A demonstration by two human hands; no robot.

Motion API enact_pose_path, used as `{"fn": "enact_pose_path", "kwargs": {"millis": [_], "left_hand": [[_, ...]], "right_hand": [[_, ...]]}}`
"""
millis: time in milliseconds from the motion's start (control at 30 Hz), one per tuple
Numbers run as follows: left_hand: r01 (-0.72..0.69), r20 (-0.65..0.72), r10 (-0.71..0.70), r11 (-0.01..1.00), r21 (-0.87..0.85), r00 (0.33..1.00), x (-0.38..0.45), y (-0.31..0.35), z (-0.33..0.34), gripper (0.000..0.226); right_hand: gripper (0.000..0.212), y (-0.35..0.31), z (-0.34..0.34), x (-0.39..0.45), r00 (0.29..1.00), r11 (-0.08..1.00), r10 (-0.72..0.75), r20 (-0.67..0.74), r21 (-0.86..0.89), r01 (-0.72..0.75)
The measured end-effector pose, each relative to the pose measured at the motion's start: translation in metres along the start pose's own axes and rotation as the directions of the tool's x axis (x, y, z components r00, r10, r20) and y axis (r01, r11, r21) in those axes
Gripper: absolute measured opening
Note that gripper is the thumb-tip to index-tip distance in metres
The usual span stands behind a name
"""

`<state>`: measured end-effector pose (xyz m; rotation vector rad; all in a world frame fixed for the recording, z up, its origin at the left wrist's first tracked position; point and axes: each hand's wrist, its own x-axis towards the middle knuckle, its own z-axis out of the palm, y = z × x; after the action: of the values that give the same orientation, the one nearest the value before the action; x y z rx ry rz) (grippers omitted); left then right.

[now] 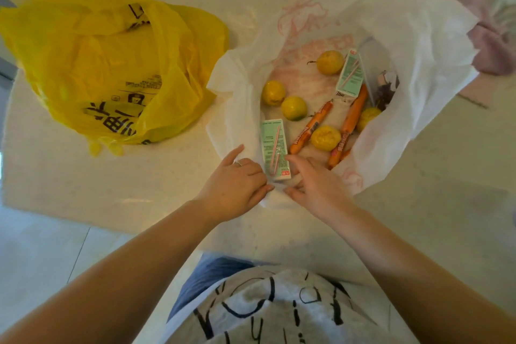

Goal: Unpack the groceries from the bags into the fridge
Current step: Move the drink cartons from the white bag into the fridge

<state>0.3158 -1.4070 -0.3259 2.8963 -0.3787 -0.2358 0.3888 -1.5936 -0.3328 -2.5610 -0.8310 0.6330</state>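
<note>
A white plastic bag (418, 45) lies spread open on the pale table (83, 190). Inside it are several yellow citrus fruits (293, 108), orange sausage sticks (311, 127) and two mint-green drink cartons with straws, one near (274, 145) and one far (351, 75). My left hand (233, 187) rests at the bag's near rim, left of the near carton, fingers curled towards its lower end. My right hand (312, 184) reaches in from the right, fingers spread beside the same carton. Whether either hand grips the carton is unclear.
A crumpled yellow plastic bag (106, 64) with black print sits on the table's left half, contents hidden. A pink-and-clear bag (488, 45) lies at the far right. The table's near edge is just in front of my torso; tiled floor (42, 254) shows at lower left.
</note>
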Motion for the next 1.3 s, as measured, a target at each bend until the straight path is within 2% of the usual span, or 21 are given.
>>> {"fn": "enact_pose_path", "kwargs": {"millis": [67,133,267,300,400,467,567,767,967,1167,1300], "left_hand": [[0.069,0.130,-0.068,0.998,0.002,0.989,-0.003,-0.002,0.004,0.037],[0.123,0.153,-0.115,0.991,-0.043,0.981,-0.006,-0.005,0.011,0.034],[0.173,-0.096,-0.194,0.966,-0.190,0.976,-0.009,-0.003,0.018,0.037],[0.191,-0.107,-0.216,0.960,-0.206,0.971,-0.009,-0.003,0.017,0.043],[0.263,0.039,-0.261,0.938,-0.225,0.964,-0.009,0.003,0.015,0.061],[0.269,0.109,-0.249,0.929,-0.254,0.962,-0.008,0.009,0.017,0.065],[0.299,0.098,-0.285,0.856,-0.422,0.953,-0.006,0.019,0.018,0.063],[0.219,-0.063,-0.318,0.770,-0.599,0.946,0.004,0.016,-0.005,0.060],[0.127,-0.238,-0.384,0.718,-0.684,0.892,0.023,0.012,-0.034,0.066],[0.209,-0.183,-0.450,0.689,-0.694,0.874,0.046,-0.002,-0.020,0.072],[0.212,-0.177,-0.513,0.611,-0.762,0.840,0.062,-0.007,-0.016,0.067]], "right_hand": [[0.065,-0.002,0.003,-0.005,0.999,0.999,0.044,0.002,0.028,-0.044],[0.068,-0.004,0.006,-0.009,0.998,0.998,0.068,-0.002,0.008,-0.068],[0.072,-0.009,0.006,-0.010,0.991,0.997,0.075,-0.108,0.035,-0.072],[0.072,-0.011,0.005,-0.010,0.989,0.996,0.082,-0.124,0.053,-0.076],[0.071,-0.015,0.006,-0.010,0.992,0.992,0.091,-0.089,0.101,-0.082],[0.073,-0.020,0.010,-0.010,0.996,0.982,0.081,-0.035,0.172,-0.074],[0.073,-0.029,0.014,-0.008,0.995,0.939,0.104,-0.005,0.331,-0.097],[0.066,-0.041,-0.020,0.002,0.974,0.875,0.153,-0.166,0.481,-0.055],[0.068,-0.046,-0.048,0.027,0.972,0.825,0.190,-0.141,0.559,-0.080],[0.059,-0.053,-0.056,0.036,0.980,0.844,0.181,-0.079,0.525,-0.113],[0.058,-0.056,-0.061,0.037,0.980,0.822,0.170,-0.101,0.563,-0.085]]}}
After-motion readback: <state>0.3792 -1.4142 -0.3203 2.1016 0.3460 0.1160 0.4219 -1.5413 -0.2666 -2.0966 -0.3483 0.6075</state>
